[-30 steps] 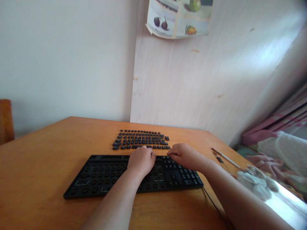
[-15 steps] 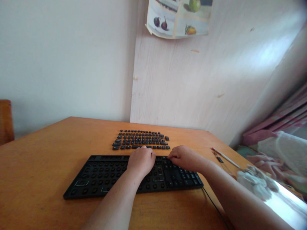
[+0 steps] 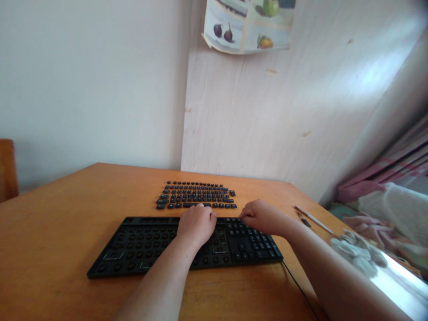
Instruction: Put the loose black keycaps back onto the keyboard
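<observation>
A black keyboard [image 3: 160, 240] lies flat across the table. Its left and middle sections are bare of keycaps, with switches and wire stabilisers showing. Keycaps remain on the right part. My left hand [image 3: 197, 225] is closed over the keyboard's far edge near the middle, its fingertips hidden behind the knuckles. To its right, my right hand [image 3: 262, 217] is closed, thumb and fingers bent together at the top row of the right section. Whatever it may pinch is too small to see. Behind the keyboard, loose black keycaps [image 3: 197, 205] lie in rows, with a long space bar in front.
The wooden table [image 3: 60, 214] meets the wall at the back. On the right lie a pencil-like stick [image 3: 312, 218], a small dark-handled tool [image 3: 305, 222] and a crumpled pale cloth [image 3: 357, 254]. A cable [image 3: 299, 285] runs from the keyboard towards the front.
My right hand has shifted slightly right along the keyboard's far edge, uncovering more of the keys there. My left hand has stayed in place.
</observation>
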`<state>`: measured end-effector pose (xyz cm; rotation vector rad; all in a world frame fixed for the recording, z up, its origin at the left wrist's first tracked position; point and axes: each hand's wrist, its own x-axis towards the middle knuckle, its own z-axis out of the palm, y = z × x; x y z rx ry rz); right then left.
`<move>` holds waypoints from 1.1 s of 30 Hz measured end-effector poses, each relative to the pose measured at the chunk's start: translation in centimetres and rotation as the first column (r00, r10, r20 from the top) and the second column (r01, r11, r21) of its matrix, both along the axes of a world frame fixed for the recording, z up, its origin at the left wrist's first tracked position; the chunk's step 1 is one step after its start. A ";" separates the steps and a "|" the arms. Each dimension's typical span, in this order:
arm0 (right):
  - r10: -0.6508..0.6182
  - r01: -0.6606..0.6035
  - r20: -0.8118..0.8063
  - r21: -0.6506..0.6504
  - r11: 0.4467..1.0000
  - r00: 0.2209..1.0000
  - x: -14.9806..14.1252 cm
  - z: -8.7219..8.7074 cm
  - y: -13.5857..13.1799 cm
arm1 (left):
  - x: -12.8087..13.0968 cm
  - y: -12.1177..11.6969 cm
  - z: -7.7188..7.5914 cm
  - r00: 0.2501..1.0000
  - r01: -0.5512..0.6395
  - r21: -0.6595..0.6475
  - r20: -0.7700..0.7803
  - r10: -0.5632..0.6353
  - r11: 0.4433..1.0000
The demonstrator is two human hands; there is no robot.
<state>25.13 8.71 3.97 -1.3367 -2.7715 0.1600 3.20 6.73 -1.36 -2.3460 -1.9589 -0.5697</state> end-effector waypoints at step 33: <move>0.029 -0.011 -0.228 0.077 0.997 0.973 -1.1 -0.8 0.2 | -0.2 0.3 -0.4 1.000 0.007 0.015 0.002 -0.007 1.000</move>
